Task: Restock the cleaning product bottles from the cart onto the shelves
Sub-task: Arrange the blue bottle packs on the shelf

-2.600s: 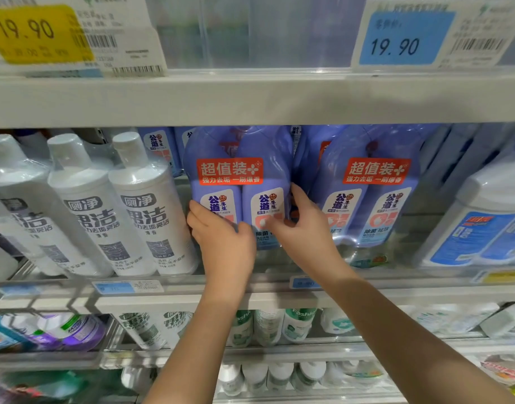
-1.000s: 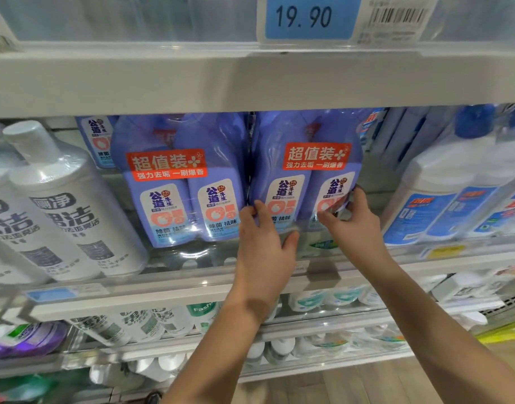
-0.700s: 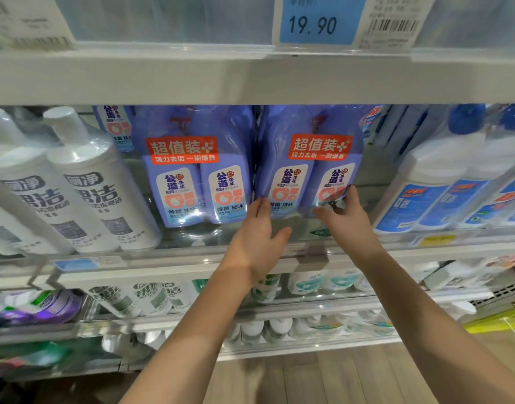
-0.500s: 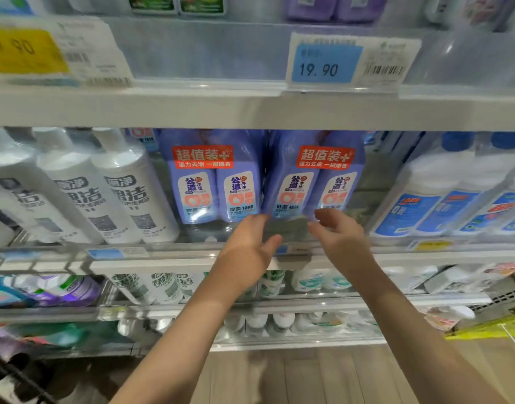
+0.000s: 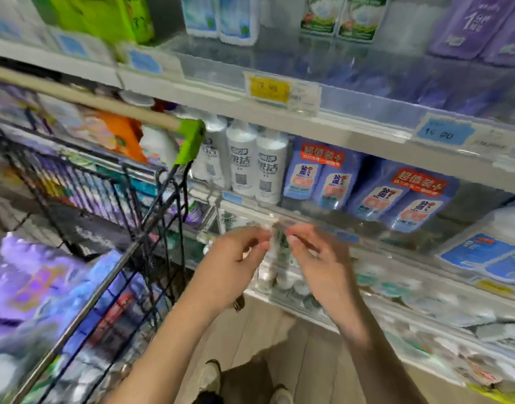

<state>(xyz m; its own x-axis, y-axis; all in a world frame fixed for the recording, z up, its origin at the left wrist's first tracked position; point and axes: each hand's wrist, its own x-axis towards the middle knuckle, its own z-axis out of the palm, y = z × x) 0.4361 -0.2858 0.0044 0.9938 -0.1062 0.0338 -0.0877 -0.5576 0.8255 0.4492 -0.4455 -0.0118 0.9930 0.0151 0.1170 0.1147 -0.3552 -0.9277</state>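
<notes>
Both my hands are empty now. My left hand (image 5: 236,266) and right hand (image 5: 320,260) hang close together with loosely curled fingers in front of the lower shelves, holding nothing. A moment ago they were steadying the right blue twin pack (image 5: 402,199). I have let go, and it stands on the shelf (image 5: 303,212) beside the other blue twin pack (image 5: 320,176), near the white bottles (image 5: 259,164). My view has swung left to the cart (image 5: 75,182), where purple packs (image 5: 31,281) lie. I judge this pack placed and the next pick due from the cart.
</notes>
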